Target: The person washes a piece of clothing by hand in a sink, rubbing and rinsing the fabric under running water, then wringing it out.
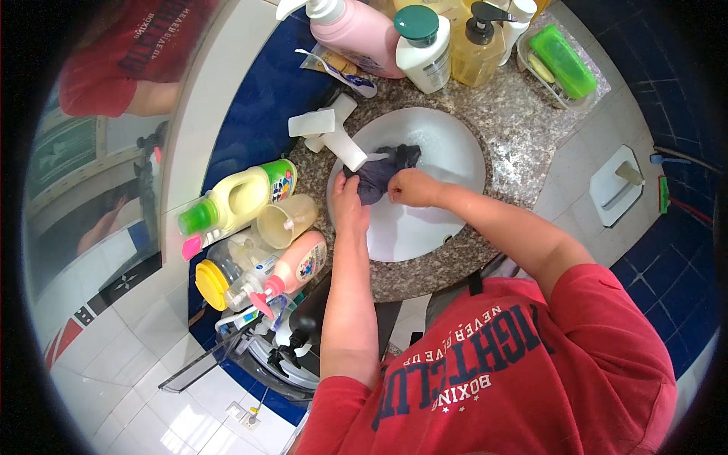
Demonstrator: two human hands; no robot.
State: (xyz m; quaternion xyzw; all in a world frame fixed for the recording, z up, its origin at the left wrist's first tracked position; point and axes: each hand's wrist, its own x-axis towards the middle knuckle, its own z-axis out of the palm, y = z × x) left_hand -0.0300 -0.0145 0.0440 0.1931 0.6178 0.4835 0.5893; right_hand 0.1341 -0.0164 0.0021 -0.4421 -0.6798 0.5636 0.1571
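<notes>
While left grip (350, 199) and right grip (413, 187) hold dark cloth (377, 186) over white basin (415, 233), speckled stone surface (523, 144) carries bottles (426, 62) left and far; blue tiles (660, 277) right.

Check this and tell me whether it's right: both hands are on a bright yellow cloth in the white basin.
One thing is wrong: the cloth is dark greyish purple, not bright yellow, as the head view shows. The left hand and right hand are both on it in the white basin.
</notes>
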